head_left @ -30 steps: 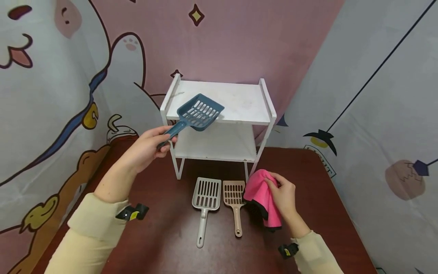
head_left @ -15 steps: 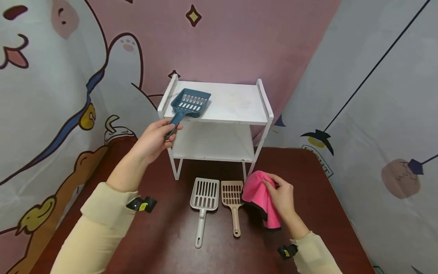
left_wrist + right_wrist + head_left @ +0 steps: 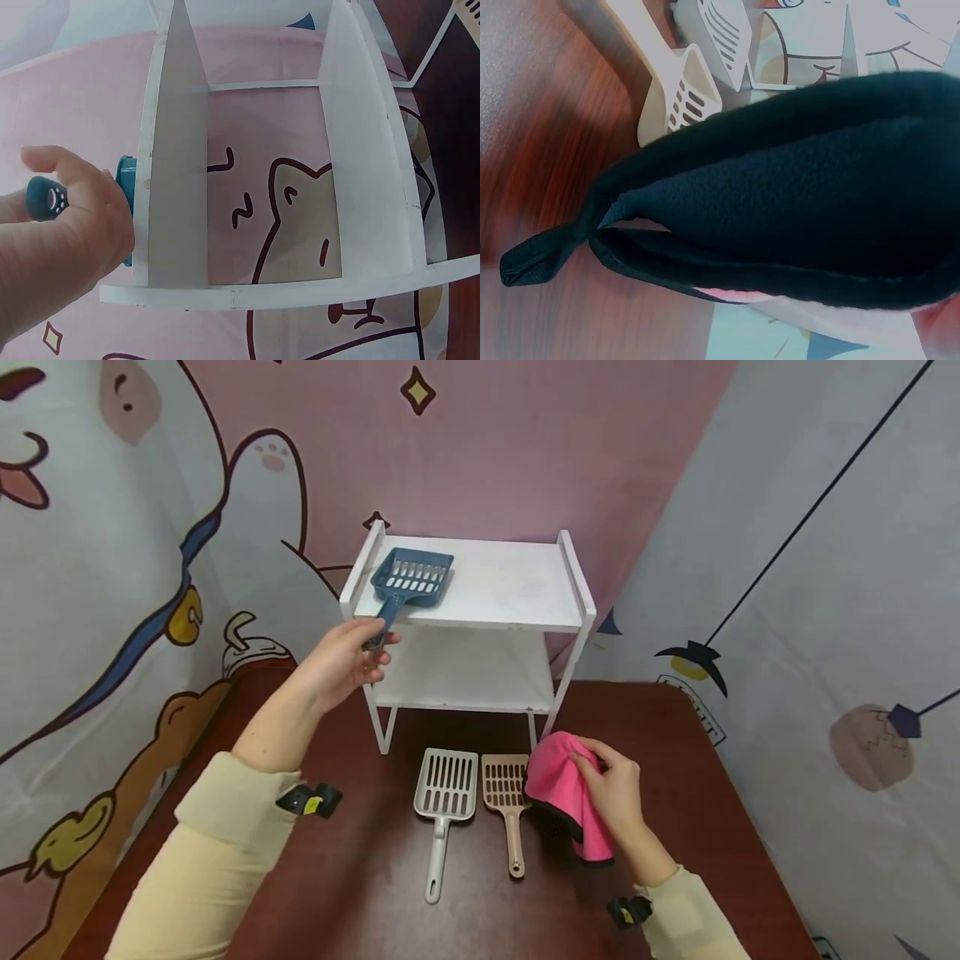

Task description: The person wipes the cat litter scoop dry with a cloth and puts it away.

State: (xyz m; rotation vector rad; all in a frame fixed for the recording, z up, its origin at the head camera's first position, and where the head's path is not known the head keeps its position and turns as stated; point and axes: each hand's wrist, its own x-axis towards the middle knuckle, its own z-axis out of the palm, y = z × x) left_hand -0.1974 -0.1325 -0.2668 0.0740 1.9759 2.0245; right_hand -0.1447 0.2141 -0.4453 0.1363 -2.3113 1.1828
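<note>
My left hand [image 3: 347, 658] pinches the end of a blue slotted litter scoop's handle at the front left of the white rack. The blue litter scoop [image 3: 412, 578] has its head over the left side of the rack's top shelf. In the left wrist view, the dotted handle end [image 3: 45, 199] shows between the fingers, and the shelf edge hides most of the head. My right hand [image 3: 617, 785] pinches a pink cloth mitt [image 3: 558, 772] with black trim above the table. Its black-lined opening [image 3: 780, 202] and small loop [image 3: 544, 255] fill the right wrist view.
A white two-tier rack [image 3: 510, 585] stands at the back of the dark red-brown table [image 3: 360, 860]. Before it lie a pale grey litter scoop [image 3: 446, 785] and a beige litter scoop [image 3: 513, 843], handles toward me. Printed cloth walls [image 3: 525, 443] enclose the table.
My left hand has carried the blue litter scoop left and back, from in front of the rack to over its top shelf. The right hand keeps its hold on the pink mitt, nearly still.
</note>
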